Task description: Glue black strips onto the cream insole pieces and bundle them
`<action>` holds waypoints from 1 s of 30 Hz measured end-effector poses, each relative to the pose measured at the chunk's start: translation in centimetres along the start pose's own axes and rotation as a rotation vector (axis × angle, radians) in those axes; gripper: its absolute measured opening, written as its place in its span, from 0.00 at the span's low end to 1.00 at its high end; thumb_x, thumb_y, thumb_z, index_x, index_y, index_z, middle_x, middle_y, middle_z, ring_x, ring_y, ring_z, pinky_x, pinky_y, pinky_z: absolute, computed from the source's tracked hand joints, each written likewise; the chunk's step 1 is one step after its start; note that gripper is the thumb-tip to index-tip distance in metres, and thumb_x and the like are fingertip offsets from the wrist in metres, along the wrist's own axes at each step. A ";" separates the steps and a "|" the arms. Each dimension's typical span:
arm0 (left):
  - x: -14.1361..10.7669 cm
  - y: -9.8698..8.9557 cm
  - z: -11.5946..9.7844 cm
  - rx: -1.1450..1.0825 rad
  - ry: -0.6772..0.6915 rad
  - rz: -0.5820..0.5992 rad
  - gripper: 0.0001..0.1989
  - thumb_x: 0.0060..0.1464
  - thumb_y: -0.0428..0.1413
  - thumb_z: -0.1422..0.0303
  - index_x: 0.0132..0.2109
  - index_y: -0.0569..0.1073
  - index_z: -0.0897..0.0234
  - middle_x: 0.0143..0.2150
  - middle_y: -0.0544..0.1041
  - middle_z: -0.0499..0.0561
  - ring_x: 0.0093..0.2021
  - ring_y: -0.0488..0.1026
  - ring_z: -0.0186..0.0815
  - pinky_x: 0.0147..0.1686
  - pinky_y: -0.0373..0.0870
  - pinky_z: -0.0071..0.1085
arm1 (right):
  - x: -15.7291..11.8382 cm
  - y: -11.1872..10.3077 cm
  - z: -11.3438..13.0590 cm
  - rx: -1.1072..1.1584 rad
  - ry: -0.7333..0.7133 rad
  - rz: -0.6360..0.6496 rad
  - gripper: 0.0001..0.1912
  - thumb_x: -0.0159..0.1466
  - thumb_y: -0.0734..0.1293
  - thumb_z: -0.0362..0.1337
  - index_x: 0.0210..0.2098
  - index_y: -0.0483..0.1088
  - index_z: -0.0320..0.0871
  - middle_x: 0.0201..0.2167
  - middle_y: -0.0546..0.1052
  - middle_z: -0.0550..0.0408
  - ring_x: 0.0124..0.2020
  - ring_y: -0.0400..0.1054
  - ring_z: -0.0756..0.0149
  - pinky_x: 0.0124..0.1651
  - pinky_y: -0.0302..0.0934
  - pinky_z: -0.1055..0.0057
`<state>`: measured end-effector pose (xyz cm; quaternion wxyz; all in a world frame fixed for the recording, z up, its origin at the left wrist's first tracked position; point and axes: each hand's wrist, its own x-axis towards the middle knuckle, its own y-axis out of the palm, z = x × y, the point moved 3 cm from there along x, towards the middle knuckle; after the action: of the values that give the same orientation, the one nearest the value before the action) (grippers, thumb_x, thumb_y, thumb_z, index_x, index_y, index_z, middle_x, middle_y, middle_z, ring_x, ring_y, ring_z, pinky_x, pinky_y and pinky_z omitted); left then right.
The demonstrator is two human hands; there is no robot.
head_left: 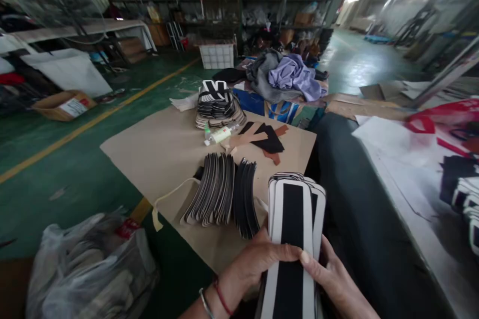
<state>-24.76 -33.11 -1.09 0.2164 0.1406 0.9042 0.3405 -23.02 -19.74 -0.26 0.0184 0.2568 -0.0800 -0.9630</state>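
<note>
A stack of long black-and-white strips [294,219] with rounded ends is held between both hands at the lower right. My left hand [258,259] grips its left side, thumb across the top strip. On the right side my right hand [329,269] is closed round the stack, its thumb tip meeting the left thumb. Just left of them, curved grey-brown pieces [213,189] stand on edge in a row on the brown board [149,139], beside a smaller row of black pieces [245,199]. Farther back lies a pile of similar strips [217,104].
A bottle [220,134] and dark and brown scraps [267,139] lie on the board. Purple cloth [295,75] is heaped behind. A plastic bag [93,269] sits lower left. At right stands a table [404,184] with more strips [467,199].
</note>
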 end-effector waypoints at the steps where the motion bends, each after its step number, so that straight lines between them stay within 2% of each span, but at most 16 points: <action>1: -0.1 -0.4 -0.5 0.005 0.030 -0.027 0.31 0.41 0.66 0.74 0.54 0.69 0.64 0.47 0.75 0.57 0.45 0.73 0.44 0.48 0.68 0.39 | 0.5 1.0 0.4 -0.001 0.007 -0.002 0.52 0.46 0.74 0.54 0.63 0.51 0.44 0.48 0.74 0.42 0.50 0.68 0.46 0.50 0.65 0.53; 7: -1.0 -3.4 -3.3 -0.026 0.138 -0.083 0.37 0.45 0.65 0.69 0.61 0.60 0.61 0.53 0.73 0.58 0.52 0.70 0.48 0.55 0.62 0.45 | 2.9 5.0 2.1 -0.059 -0.022 0.107 0.52 0.45 0.77 0.48 0.62 0.50 0.44 0.41 0.77 0.46 0.43 0.72 0.48 0.47 0.66 0.55; 11: -1.5 -5.4 -4.4 -0.014 0.174 -0.136 0.40 0.47 0.64 0.66 0.64 0.55 0.60 0.56 0.70 0.60 0.56 0.66 0.50 0.55 0.61 0.47 | 4.2 7.2 1.9 -0.070 0.034 0.144 0.49 0.47 0.76 0.48 0.61 0.52 0.44 0.43 0.77 0.47 0.46 0.71 0.47 0.49 0.65 0.54; 14: -2.1 -6.4 -5.3 -0.015 0.216 -0.124 0.39 0.49 0.63 0.62 0.64 0.54 0.61 0.56 0.69 0.60 0.56 0.66 0.48 0.56 0.61 0.46 | 5.1 8.6 1.7 -0.062 0.116 0.182 0.48 0.48 0.75 0.48 0.62 0.53 0.44 0.44 0.76 0.46 0.45 0.71 0.47 0.47 0.66 0.53; 17: -3.2 -8.7 -6.8 0.143 0.222 -0.169 0.31 0.55 0.56 0.57 0.63 0.57 0.62 0.57 0.68 0.59 0.57 0.65 0.45 0.57 0.60 0.43 | 6.0 10.1 1.9 -0.055 0.159 0.228 0.45 0.47 0.74 0.49 0.60 0.57 0.44 0.43 0.77 0.46 0.43 0.72 0.46 0.45 0.67 0.53; 19: -3.9 -11.9 -8.5 0.389 0.211 -0.310 0.26 0.62 0.44 0.54 0.60 0.61 0.64 0.54 0.70 0.59 0.56 0.66 0.43 0.55 0.62 0.40 | 6.7 11.5 2.0 -0.012 0.192 0.278 0.42 0.47 0.74 0.49 0.58 0.60 0.44 0.43 0.77 0.46 0.42 0.72 0.47 0.45 0.68 0.54; 21: -4.3 -16.3 -10.7 0.747 0.198 -0.527 0.27 0.64 0.35 0.55 0.58 0.64 0.66 0.50 0.73 0.58 0.52 0.69 0.42 0.50 0.66 0.38 | 7.6 13.2 2.0 0.041 0.224 0.344 0.40 0.47 0.74 0.49 0.56 0.61 0.43 0.42 0.77 0.45 0.40 0.73 0.48 0.42 0.68 0.55; 22: -4.3 -18.7 -11.8 0.997 0.182 -0.656 0.25 0.64 0.35 0.56 0.57 0.64 0.65 0.50 0.73 0.57 0.51 0.70 0.41 0.50 0.66 0.37 | 8.1 14.2 2.1 0.063 0.228 0.376 0.39 0.47 0.74 0.48 0.55 0.61 0.43 0.41 0.77 0.45 0.38 0.73 0.48 0.41 0.69 0.55; 23: -4.3 -21.0 -12.9 1.097 0.186 -0.754 0.23 0.62 0.41 0.58 0.58 0.63 0.65 0.53 0.71 0.58 0.54 0.67 0.43 0.53 0.62 0.39 | 8.6 15.3 2.1 0.078 0.227 0.401 0.39 0.48 0.74 0.48 0.55 0.61 0.42 0.41 0.77 0.45 0.37 0.74 0.49 0.40 0.69 0.56; 25: -4.1 -25.3 -14.5 1.216 0.172 -0.891 0.25 0.55 0.51 0.66 0.59 0.59 0.67 0.60 0.62 0.62 0.61 0.55 0.49 0.60 0.50 0.47 | 9.8 17.4 2.0 0.094 0.222 0.436 0.37 0.48 0.74 0.46 0.53 0.61 0.41 0.39 0.77 0.46 0.36 0.74 0.51 0.40 0.69 0.57; 27: -3.9 -28.5 -15.2 1.280 0.143 -0.963 0.23 0.49 0.53 0.73 0.54 0.64 0.69 0.60 0.60 0.66 0.63 0.50 0.55 0.59 0.43 0.54 | 11.0 19.5 1.9 0.098 0.211 0.459 0.35 0.48 0.74 0.45 0.51 0.61 0.41 0.38 0.77 0.47 0.38 0.73 0.52 0.41 0.69 0.58; 30: -3.6 -31.2 -15.4 1.312 0.124 -0.981 0.10 0.49 0.50 0.77 0.40 0.70 0.68 0.55 0.65 0.65 0.60 0.54 0.53 0.58 0.47 0.52 | 12.6 22.7 1.6 0.087 0.190 0.455 0.32 0.48 0.73 0.45 0.49 0.62 0.41 0.38 0.77 0.49 0.38 0.73 0.54 0.42 0.68 0.60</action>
<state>-32.51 -65.81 -10.72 0.1641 -0.1918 0.8884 -0.3834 -34.87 -42.83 -1.33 0.2312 0.3223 -0.1749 -0.9012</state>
